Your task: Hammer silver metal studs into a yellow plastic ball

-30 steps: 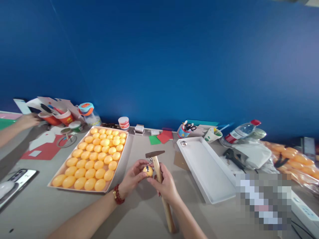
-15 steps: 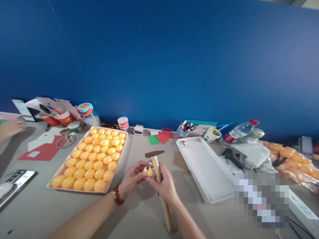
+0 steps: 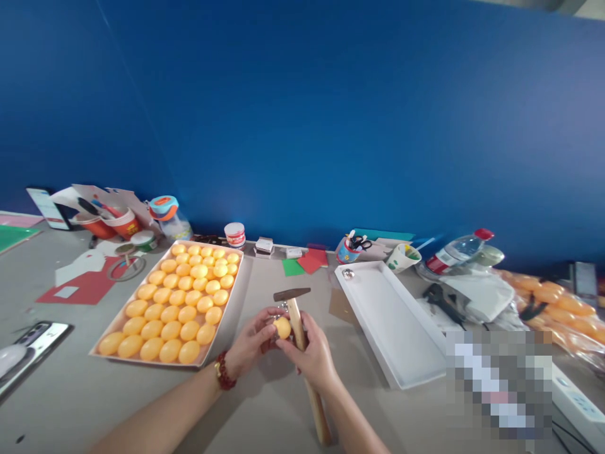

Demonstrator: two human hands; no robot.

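Blue wall [image 3: 302, 126] fills the back, behind a gray table [image 3: 259, 280]. Over the table, the left hand [image 3: 258, 337] pinches a yellow ball [image 3: 282, 327]. The right hand [image 3: 312, 350] is wrapped around a wooden hammer [image 3: 297, 321], its thumb close to the ball. Round, smooth balls roll easily, so a loose pinch could let this one get away. If the hammer tips, its heavy head could bump the ball or the fingers.

The left forearm [image 3: 165, 407] and right forearm [image 3: 357, 413] slant inward from below, the left hand [image 3: 253, 340] and right hand [image 3: 316, 353] close together, fingers [image 3: 268, 313] curled, 2 thumbs [image 3: 292, 350] near each other.
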